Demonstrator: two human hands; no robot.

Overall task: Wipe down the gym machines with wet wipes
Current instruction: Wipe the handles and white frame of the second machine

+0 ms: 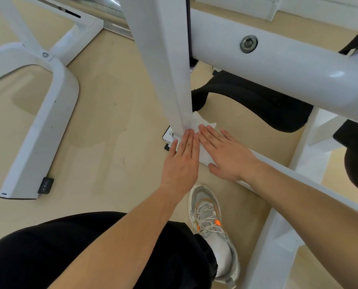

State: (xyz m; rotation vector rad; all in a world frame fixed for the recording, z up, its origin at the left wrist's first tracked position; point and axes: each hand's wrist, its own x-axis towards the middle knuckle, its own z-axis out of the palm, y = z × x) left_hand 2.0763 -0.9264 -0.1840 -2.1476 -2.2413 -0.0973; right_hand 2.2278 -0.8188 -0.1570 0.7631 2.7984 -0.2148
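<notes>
Currently low on the frame, with most of the machine left to judge

Right now the work is at the very foot of one white machine. Both hands lie flat, fingers straight and close together, side by side. The left hand (182, 159) and the right hand (226, 155) press a white wet wipe (204, 156) down onto the low rail (264, 158), just where the upright post (169, 69) meets it. A crumpled corner of the wipe pokes out beyond the fingertips, against the post's base. Neither hand pinches or curls round the cloth; it is pinned under palms and fingers.

As for progress, I would put the task at an early or middle stage rather than near its close. The white paint shows no wet streaks that would tell cleaned parts from untouched ones, so what is already done cannot be read from this view. What seems left is plenty: the rest of the rail running back under the right forearm, the post above, the thick round tube (278, 65) with its bolt (248, 43), and the black pad (253, 101) beneath it. A second frame (38, 122) stands well apart on the beige floor (111, 122), and it too would need a pass. One shoe (211, 226) is planted near the rail, which suggests a crouch suited to this low stretch
</notes>
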